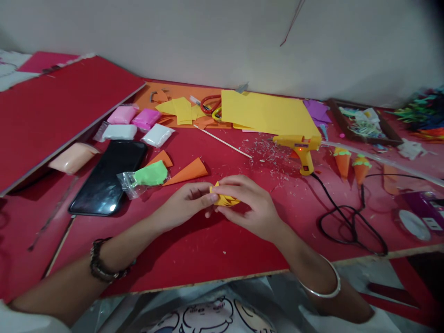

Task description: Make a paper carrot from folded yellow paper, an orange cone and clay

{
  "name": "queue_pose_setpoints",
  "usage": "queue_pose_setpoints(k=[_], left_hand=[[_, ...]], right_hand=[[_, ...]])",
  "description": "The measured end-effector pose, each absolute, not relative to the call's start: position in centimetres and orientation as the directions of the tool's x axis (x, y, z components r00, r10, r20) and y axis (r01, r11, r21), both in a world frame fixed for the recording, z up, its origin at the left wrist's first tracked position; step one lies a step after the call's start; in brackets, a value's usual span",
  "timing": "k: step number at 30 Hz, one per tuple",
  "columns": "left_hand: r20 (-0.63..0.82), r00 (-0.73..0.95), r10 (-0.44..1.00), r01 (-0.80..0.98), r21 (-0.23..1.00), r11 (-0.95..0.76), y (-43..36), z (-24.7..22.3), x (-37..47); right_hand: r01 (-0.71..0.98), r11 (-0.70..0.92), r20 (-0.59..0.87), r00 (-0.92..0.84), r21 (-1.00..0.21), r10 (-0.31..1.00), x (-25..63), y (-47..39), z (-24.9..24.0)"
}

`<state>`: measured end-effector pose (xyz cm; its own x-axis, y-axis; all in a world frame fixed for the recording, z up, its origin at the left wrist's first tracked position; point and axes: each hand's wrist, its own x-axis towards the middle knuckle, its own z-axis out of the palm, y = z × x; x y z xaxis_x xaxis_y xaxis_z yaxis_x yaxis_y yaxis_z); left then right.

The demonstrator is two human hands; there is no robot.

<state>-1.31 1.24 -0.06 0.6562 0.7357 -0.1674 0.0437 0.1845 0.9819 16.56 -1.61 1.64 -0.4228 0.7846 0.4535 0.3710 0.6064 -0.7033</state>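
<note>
Between my two hands, just above the red table, is a small folded yellow paper piece with layered, petal-like edges. My left hand pinches its left side between thumb and fingers. Curved over its right side, my right hand grips it too, so part of the piece is hidden. Just beyond my left hand lies an orange paper cone. Beside that is a packet of light green clay, partly over another orange paper piece.
A yellow glue gun with a lit red light trails a black cable at the right. Two orange cones with green tops lie beyond it. A black phone, clay packets, yellow sheets and scissors lie left and back.
</note>
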Motion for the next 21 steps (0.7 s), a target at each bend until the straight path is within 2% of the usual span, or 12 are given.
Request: queue_pose_setpoints(k=[9, 21], left_hand=[[-0.203, 0.662, 0.721, 0.154, 0.979, 0.134, 1.18, 0.36, -1.32], [-0.211, 0.663, 0.718, 0.194, 0.975, 0.108, 1.36, 0.42, -1.38]], right_hand=[[0.398, 0.607, 0.407, -0.481, -0.688, 0.777, 16.93, -1.52, 1.68], [0.412, 0.600, 0.407, -0.466, -0.686, 0.785, 16.91, -1.50, 1.69]])
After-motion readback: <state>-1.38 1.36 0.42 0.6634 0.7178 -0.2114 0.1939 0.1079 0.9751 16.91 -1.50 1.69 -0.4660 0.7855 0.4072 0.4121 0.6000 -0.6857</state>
